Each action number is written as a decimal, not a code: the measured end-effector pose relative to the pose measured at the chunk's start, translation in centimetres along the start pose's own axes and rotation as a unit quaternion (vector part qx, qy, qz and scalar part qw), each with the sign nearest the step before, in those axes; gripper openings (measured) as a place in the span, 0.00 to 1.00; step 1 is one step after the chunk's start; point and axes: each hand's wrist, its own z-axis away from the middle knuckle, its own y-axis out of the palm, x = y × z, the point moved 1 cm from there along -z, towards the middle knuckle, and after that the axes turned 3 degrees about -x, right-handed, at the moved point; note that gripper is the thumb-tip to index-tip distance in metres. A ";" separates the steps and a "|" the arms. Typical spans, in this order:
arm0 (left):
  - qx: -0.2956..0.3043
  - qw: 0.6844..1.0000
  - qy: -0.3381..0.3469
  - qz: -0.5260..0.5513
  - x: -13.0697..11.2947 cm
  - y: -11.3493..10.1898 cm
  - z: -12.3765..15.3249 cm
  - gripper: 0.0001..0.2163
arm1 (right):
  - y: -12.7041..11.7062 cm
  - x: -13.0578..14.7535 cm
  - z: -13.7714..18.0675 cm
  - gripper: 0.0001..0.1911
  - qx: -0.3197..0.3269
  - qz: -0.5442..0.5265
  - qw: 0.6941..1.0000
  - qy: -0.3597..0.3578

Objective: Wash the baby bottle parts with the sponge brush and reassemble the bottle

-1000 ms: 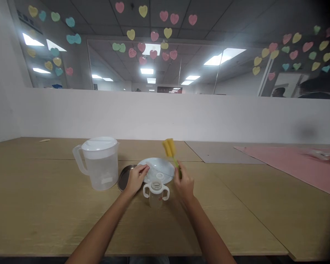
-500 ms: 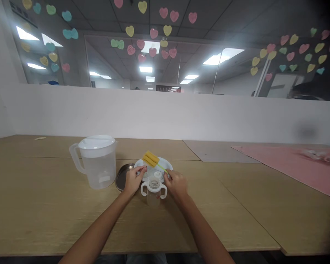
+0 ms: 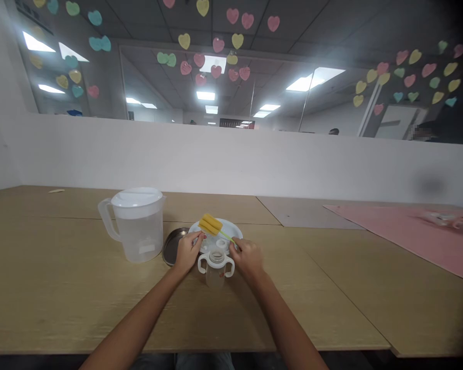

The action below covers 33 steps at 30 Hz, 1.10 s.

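My right hand (image 3: 249,257) is closed round the thin green handle of a yellow sponge bottle brush (image 3: 210,225). The brush is held slantwise, its sponge head up to the left over a white plate (image 3: 235,228). My left hand (image 3: 189,252) is pinched closed just below the sponge head; whatever lies between its fingertips is too small to make out. Between my wrists a clear baby bottle (image 3: 215,277) stands upright and uncapped, with a white two-handled ring (image 3: 217,264) around its neck. A small white ring-shaped part (image 3: 221,245) rests on the plate behind it.
A lidded translucent jug (image 3: 141,231) stands to the left. Beside the plate, a round dark metal dish (image 3: 171,249) is partly hidden by my left hand. Pink cloth (image 3: 405,231) covers the table's right side, and a low white wall (image 3: 216,159) runs behind.
The sponge head has shifted slightly left and down, close to my left fingertips. Both hands keep nearly the same place, and the bottle stays put.
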 end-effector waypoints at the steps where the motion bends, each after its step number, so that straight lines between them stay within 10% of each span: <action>1: -0.010 1.000 -0.004 0.002 0.1 0.0 0.0 0.14 | 0.0 0.0 0.0 0.15 0.005 0.001 1.000 0.002; 11: -0.131 0.990 -0.056 -0.009 1.1 0.0 -0.1 0.09 | -0.1 0.1 -0.1 0.16 0.045 -0.015 0.999 0.013; 33: -0.110 0.993 -0.023 -0.025 0.3 -0.1 0.1 0.11 | -0.7 0.4 -0.6 0.15 0.112 0.077 0.991 0.022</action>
